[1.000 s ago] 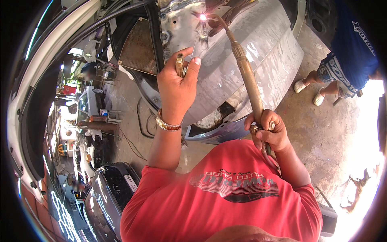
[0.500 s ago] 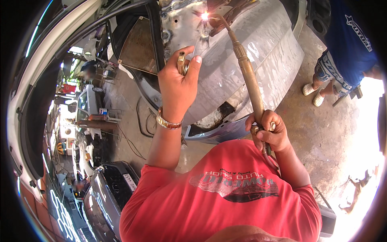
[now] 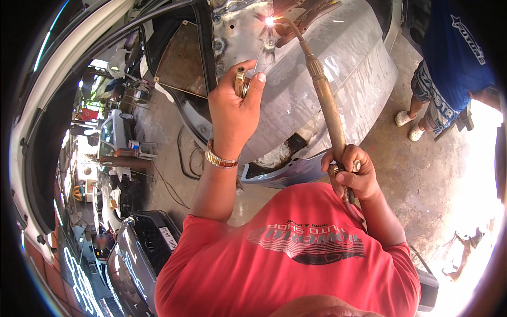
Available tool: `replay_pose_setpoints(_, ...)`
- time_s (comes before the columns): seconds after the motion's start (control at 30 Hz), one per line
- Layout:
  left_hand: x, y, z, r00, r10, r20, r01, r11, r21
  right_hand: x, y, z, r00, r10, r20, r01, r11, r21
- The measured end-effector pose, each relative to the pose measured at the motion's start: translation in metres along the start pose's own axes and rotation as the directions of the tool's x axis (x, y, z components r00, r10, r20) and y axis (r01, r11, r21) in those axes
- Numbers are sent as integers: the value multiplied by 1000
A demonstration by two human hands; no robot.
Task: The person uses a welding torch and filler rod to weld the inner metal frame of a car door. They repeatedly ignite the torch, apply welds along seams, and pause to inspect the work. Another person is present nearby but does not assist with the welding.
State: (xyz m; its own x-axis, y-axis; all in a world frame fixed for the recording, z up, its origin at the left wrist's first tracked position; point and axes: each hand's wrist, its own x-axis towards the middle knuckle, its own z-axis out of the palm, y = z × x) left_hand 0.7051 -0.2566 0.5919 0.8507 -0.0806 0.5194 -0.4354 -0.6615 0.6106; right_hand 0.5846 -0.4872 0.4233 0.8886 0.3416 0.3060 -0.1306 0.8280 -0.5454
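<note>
My right hand (image 3: 355, 168) is closed round the valve end of a brass gas welding torch (image 3: 328, 103). The torch's bent tip points at a bright glowing spot (image 3: 270, 21) on a bare metal car panel (image 3: 240, 45). My left hand (image 3: 235, 108), wearing a metal watch (image 3: 222, 160), pinches a thin filler rod (image 3: 259, 62) that runs up toward the glow. A small brass-coloured piece (image 3: 240, 79) also sits in its curled fingers; its kind is unclear. Beside the torch tip a brown, wrinkled thing (image 3: 301, 29), perhaps a leather glove, touches the panel.
A grey car body part (image 3: 338, 68) curves away below and right of the weld. At the right stands a person in a blue shirt (image 3: 457, 42). An open car door frame (image 3: 31, 206) arches on the left, with a dark car (image 3: 134, 253) and hoses (image 3: 182, 153) on the floor.
The torch, rod and both hands stay nearly in place. Sparks now streak out from the glowing spot. The person at the right has shifted their legs slightly.
</note>
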Motion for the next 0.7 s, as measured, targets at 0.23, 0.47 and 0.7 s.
replay_pose_setpoints(0.23,1,0,0,1000,-9,12,9,1000,9,0,2,1,1000,-5,-7,5,1000,-12)
replay_pose_setpoints(0.47,0,0,0,1000,-19,8,19,1000,-1,1,1,2,1000,-4,5,4,1000,26)
replay_pose_setpoints(0.7,1,2,0,1000,-16,3,16,1000,-13,0,1,0,1000,-8,8,8,1000,-20)
